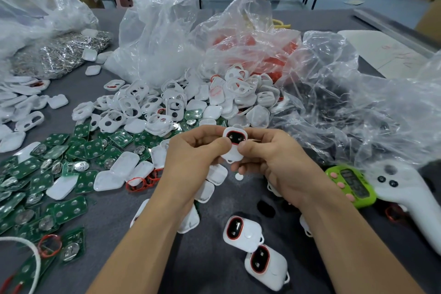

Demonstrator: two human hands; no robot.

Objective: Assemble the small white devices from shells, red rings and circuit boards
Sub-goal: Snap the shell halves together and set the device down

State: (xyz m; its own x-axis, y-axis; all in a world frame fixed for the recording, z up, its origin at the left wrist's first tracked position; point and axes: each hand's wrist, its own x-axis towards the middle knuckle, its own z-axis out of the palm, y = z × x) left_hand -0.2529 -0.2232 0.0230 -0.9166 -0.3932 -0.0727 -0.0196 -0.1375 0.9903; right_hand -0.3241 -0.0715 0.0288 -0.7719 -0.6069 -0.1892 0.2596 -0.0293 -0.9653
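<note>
Both hands hold one small white device (234, 143) above the table's middle; a red ring frames its dark oval window. My left hand (195, 150) grips its left side, thumb on the face. My right hand (269, 153) pinches its right side. Two finished white devices (242, 231) (266, 266) with red-ringed windows lie near the front. A heap of white shells (181, 102) lies behind my hands. Green circuit boards (47, 186) cover the left of the table. Loose red rings (140, 182) lie left of my left wrist.
Clear plastic bags (162, 36) stand at the back, one with red parts (250, 43). A bag of metal pieces (59, 55) sits far left. A green timer (352, 185) and a white controller (405, 198) lie at the right on the grey table (210, 258).
</note>
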